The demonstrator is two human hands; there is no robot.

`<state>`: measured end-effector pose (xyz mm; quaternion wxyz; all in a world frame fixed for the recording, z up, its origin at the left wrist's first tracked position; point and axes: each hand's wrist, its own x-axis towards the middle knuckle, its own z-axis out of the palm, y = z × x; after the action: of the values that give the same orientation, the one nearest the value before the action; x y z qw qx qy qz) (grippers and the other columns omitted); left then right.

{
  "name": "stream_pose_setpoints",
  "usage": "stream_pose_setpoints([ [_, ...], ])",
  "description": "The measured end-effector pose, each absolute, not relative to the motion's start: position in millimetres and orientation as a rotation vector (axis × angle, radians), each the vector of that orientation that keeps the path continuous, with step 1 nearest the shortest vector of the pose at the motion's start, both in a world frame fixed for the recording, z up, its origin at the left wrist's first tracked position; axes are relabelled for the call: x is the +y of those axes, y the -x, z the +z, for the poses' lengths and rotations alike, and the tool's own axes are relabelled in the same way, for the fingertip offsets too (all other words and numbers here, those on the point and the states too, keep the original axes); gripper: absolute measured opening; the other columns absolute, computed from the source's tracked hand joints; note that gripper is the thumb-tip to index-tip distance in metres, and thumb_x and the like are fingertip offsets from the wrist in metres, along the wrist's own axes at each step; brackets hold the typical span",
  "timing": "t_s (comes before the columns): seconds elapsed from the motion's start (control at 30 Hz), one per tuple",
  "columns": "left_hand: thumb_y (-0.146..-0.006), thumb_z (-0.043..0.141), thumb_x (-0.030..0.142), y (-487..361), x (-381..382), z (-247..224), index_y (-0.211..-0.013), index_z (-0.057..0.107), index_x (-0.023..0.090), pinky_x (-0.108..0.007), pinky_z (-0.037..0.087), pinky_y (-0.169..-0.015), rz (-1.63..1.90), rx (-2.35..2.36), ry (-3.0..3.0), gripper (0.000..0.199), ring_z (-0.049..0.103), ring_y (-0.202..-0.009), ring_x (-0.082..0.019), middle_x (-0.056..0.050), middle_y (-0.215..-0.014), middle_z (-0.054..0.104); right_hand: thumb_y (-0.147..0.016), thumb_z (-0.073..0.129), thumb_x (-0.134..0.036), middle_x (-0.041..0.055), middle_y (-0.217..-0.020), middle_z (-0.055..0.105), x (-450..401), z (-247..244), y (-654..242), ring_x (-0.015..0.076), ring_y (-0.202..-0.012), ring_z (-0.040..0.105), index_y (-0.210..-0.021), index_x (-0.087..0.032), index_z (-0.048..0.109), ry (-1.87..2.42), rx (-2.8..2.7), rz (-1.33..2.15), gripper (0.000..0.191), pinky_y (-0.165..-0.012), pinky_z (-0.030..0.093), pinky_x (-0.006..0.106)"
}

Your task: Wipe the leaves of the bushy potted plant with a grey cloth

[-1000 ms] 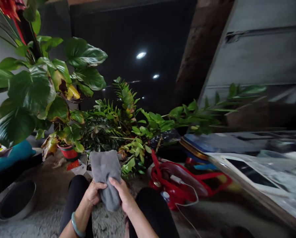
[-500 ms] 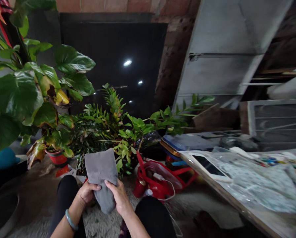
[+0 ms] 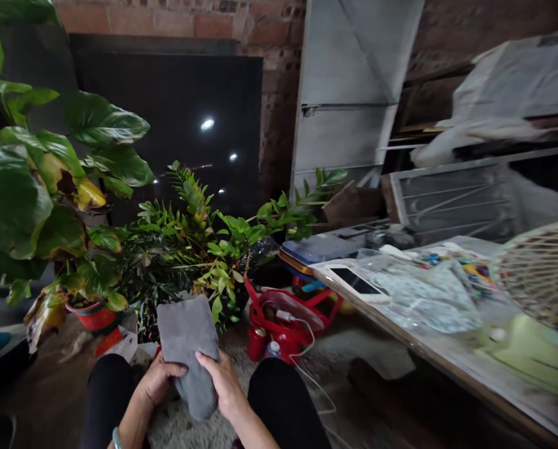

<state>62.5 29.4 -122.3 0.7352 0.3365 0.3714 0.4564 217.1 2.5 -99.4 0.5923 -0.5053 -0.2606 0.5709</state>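
Observation:
Between my two hands is a grey piece of soft cloth point(image 3: 189, 333), flat and squared at the far end, narrowing to a rounded end near me. My left hand point(image 3: 159, 379) grips its left edge with the thumb on top and the fingers underneath. On the right edge, my right hand point(image 3: 220, 380) holds it the same way, thumb pressed on the upper face. The cloth hides most of the fingers. It is held above the floor, between the two knees in black trousers.
A red bag point(image 3: 283, 330) with a white cable stands beyond the right knee. At right, a table point(image 3: 400, 346) carries a white tablet point(image 3: 356, 282), patterned cloth and a green fan point(image 3: 535, 299). Potted plants point(image 3: 180, 243) fill the left and middle, before a dark panel point(image 3: 166, 112).
The view has swung to the right, bringing the fan into sight. Both hands still hold the grey cloth in much the same grip.

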Motion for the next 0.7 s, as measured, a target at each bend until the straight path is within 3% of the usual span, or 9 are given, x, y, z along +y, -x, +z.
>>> stream_pose_setpoints([
  [0.2,-0.05,0.067,0.0,-29,51,-102,-0.102,0.068,0.017,-0.029,0.05,-0.068,1.147,0.8,-0.707,0.054,0.067,-0.08,-0.021,-0.007,-0.096,0.073,-0.051,0.081,-0.038,0.0057,-0.078,0.076,2,-85,-219,0.0254,-0.078,0.068,-0.081,-0.017,0.075,1.1,-0.648,1.36,0.037,-0.07,0.052,0.032],
  [0.3,-0.06,0.067,0.0,-15,73,-99,-0.102,0.062,0.019,-0.027,0.05,-0.062,1.279,0.943,-0.517,0.046,0.067,-0.071,-0.017,-0.006,-0.096,0.071,-0.052,0.082,-0.04,0.0062,-0.08,0.077,2,-82,-223,0.0261,-0.08,0.069,-0.084,-0.017,0.075,1.101,-0.642,1.382,0.04,-0.071,0.052,0.032],
  [0.43,-0.072,0.064,0.004,6,98,-106,-0.097,0.057,0.018,-0.027,0.052,-0.06,1.376,0.953,-0.334,0.03,0.068,-0.066,-0.016,-0.004,-0.087,0.071,-0.05,0.083,-0.043,0.0068,-0.075,0.076,3,-80,-216,0.0273,-0.076,0.07,-0.08,-0.016,0.074,1.131,-0.655,1.431,0.041,-0.069,0.052,0.033],
  [0.7,-0.072,0.066,0.005,24,144,-103,-0.071,0.054,0.02,-0.026,0.052,-0.065,1.586,0.79,-0.197,0.019,0.064,-0.055,-0.012,0.005,-0.058,0.065,-0.054,0.082,-0.044,0.0077,-0.08,0.077,63,-3,-189,0.027,-0.076,0.069,-0.088,-0.015,0.073,0.926,-0.751,1.408,0.045,-0.073,0.052,0.036],
])
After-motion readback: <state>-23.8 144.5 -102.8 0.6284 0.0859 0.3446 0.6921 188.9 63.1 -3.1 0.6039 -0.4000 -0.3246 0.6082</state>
